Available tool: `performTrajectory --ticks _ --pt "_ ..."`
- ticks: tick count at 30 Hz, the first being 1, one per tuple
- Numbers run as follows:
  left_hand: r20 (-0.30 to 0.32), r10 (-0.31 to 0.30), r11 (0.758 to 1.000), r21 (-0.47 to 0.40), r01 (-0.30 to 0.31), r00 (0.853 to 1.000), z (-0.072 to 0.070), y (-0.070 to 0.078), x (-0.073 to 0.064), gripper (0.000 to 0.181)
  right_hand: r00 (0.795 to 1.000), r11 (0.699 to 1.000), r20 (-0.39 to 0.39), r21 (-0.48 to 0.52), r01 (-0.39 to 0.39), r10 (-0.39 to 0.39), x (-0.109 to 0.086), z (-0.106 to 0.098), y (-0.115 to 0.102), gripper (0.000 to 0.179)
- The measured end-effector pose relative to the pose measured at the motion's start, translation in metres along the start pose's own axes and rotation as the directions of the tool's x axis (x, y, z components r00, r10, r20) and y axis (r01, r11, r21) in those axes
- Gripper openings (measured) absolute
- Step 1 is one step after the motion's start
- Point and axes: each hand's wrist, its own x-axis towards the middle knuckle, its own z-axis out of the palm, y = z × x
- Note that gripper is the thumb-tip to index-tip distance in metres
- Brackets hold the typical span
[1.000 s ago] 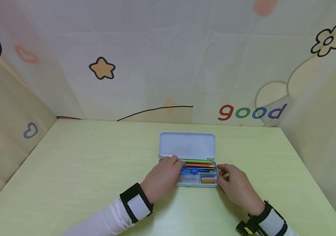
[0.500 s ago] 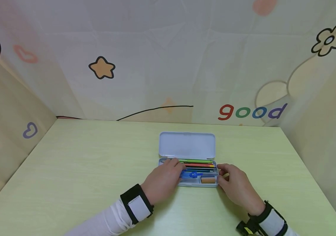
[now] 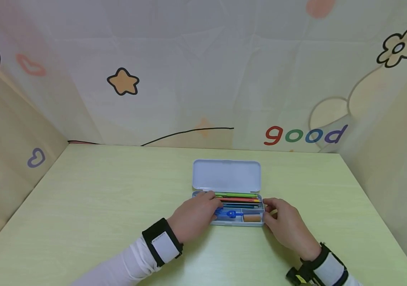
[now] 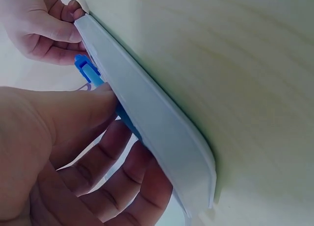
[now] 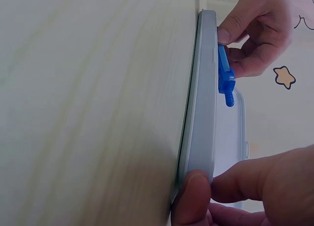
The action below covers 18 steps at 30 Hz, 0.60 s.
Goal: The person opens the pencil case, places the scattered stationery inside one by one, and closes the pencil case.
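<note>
A pale blue pencil case (image 3: 237,223) lies on the table with its lid (image 3: 226,174) folded back. My left hand (image 3: 193,214) reaches over its left part. It pinches a blue plastic drawing compass (image 3: 231,214) between thumb and fingers, over the front compartment. In the right wrist view the knobbed end of the compass (image 5: 226,81) stands above the case wall. My right hand (image 3: 289,224) grips the right end of the case with thumb and fingers. Behind the compass lie a green pencil (image 3: 237,195), a red one (image 3: 239,200) and darker ones. Their left ends are hidden.
A tan block, perhaps an eraser (image 3: 252,218), sits in the small front right compartment. The light wooden table (image 3: 117,190) spreads around the case. A printed cloth (image 3: 175,79) hangs behind the table and along its sides.
My left hand has carried the compass left and toward the front, from against the pencils to over the front compartment. My right hand stays on the case's right end.
</note>
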Motion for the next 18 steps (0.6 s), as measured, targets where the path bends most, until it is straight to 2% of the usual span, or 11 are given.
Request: performTrajectory --ticks 18 --pt "0.058 -0.022 0.999 -0.032 0.024 0.998 -0.0025 0.003 0.0002 0.016 1.0 1.0 0.004 0.012 -0.005 0.005 -0.0002 -0.0006 -0.0014 0.042"
